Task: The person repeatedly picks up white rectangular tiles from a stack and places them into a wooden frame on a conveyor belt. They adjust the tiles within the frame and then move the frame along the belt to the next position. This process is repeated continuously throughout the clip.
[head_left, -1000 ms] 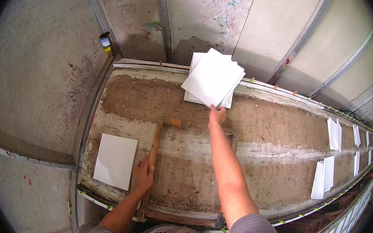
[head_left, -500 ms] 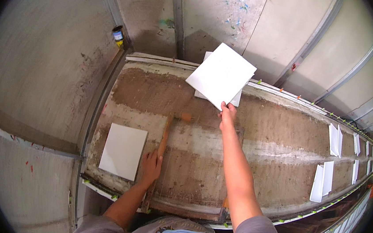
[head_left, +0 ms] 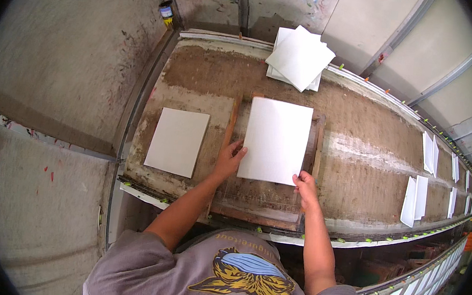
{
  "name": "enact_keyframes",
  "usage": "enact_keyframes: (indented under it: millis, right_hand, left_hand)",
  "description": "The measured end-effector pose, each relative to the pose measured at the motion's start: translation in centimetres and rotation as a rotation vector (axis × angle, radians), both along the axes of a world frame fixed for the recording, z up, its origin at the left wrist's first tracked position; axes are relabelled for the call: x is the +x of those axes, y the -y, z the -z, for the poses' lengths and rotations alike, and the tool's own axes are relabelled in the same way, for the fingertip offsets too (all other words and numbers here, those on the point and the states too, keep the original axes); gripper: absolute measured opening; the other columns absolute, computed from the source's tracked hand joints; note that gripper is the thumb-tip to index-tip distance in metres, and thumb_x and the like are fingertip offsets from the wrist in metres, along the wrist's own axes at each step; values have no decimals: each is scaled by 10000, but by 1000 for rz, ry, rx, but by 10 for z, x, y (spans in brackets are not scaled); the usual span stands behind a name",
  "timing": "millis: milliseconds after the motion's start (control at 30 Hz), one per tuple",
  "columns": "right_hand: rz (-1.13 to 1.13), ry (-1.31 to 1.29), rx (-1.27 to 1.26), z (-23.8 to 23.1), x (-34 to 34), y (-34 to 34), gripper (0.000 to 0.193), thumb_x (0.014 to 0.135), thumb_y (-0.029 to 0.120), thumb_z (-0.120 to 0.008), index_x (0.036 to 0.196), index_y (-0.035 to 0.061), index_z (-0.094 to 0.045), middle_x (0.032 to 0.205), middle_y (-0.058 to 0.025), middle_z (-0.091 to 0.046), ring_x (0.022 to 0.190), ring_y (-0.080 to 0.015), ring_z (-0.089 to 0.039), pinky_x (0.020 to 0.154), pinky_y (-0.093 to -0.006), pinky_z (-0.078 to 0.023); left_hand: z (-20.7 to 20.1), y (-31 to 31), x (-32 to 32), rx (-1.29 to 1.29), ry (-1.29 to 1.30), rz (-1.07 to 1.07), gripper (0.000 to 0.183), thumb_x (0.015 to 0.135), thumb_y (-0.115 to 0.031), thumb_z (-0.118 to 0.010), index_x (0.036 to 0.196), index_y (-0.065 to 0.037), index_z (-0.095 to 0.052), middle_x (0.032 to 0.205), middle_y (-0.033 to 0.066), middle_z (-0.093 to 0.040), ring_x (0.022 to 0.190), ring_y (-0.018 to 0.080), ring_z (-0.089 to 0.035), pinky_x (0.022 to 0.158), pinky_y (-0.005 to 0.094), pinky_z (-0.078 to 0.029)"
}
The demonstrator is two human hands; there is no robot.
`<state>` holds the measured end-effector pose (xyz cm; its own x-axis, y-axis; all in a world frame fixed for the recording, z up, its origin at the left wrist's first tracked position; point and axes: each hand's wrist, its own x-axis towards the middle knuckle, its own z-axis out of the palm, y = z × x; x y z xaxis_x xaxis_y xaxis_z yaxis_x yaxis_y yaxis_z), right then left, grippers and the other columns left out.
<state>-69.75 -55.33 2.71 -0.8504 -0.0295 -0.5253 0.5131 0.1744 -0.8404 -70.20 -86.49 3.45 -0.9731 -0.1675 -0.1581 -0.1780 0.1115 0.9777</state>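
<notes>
Sheet (head_left: 277, 141), rectangular and white, is held over the wooden frame (head_left: 318, 146), long axis pointing forward, far end angled slightly right. Near-right corner is pinched by the right hand (head_left: 307, 188); left edge is flanked by the half-open left hand (head_left: 228, 161).
</notes>
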Motion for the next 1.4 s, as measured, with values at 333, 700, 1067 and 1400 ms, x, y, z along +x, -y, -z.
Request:
enact_keyframes:
  millis: [333, 700, 1067, 1400]
  right_hand:
    - [203, -282, 190, 39, 2, 40, 510, 974, 182, -712, 1424, 14, -542, 898, -35, -623, 795, -136, -567, 748, -311, -477]
    - [375, -345, 368, 101, 1, 58, 352, 969, 153, -666, 1307, 53, -671, 1172, -218, -721, 1048, -330, -702, 893, -422, -530]
    - [385, -344, 548, 101, 2, 69, 337, 933, 186, -710, 1264, 123, -715, 1056, -203, -746, 949, -355, -721, 831, -452, -543]
    - [383, -358, 578, 101, 2, 71, 334, 952, 179, -691, 1278, 110, -708, 1063, -194, -751, 955, -325, -726, 837, -426, -545]
  left_hand:
    - [41, 2, 43, -41, 32, 14, 367, 996, -260, -661, 1161, 66, -699, 935, 144, -746, 801, 209, -683, 773, 347, -539]
    - [45, 12, 38, -601, -51, 143, 498, 981, -211, -623, 1370, 92, -549, 1265, 317, -617, 1185, 466, -593, 1031, 481, -467]
    - [64, 11, 29, -225, 257, 171, 635, 1040, -234, -522, 1586, -11, -286, 1507, 276, -489, 1380, 407, -497, 1146, 444, -374]
    - [39, -5, 28, -296, 332, 103, 711, 1021, -225, -579, 1600, -29, -215, 1492, 309, -472, 1347, 406, -520, 1124, 454, -401]
